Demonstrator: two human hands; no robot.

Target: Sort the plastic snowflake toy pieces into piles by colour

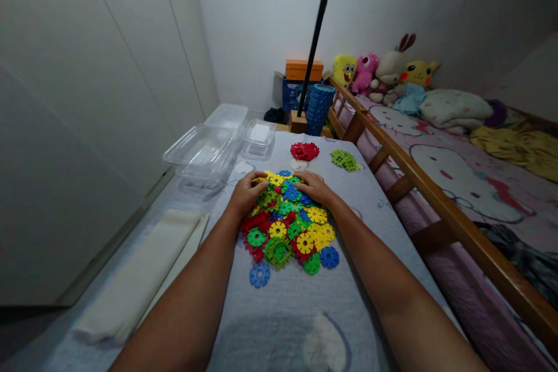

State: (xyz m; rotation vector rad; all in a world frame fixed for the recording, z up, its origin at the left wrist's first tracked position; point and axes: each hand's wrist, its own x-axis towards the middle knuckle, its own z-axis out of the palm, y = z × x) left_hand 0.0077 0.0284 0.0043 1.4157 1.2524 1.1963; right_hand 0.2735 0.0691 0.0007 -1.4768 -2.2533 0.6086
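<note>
A heap of flat plastic interlocking discs (291, 207) in red, yellow, green and blue lies on the cloth-covered surface (279, 325). My left hand (247, 193) rests against the heap's far left side, its thumb and fingers apart. On the far right side, my right hand (314, 188) touches the pieces with fingers stretched inward. Neither hand grips a single piece that I can make out. A blue disc (260, 274) lies at the heap's near edge. Beyond the hands sit a small group of red pieces (304, 151) and a group of light green pieces (344, 160).
Clear plastic containers (198, 154) stand at the back left, with a smaller lidded box (258, 132) beside them. A folded cream cloth (143, 273) lies at left. A wooden bed rail (418, 192) runs along the right. A black pole (316, 35) rises behind.
</note>
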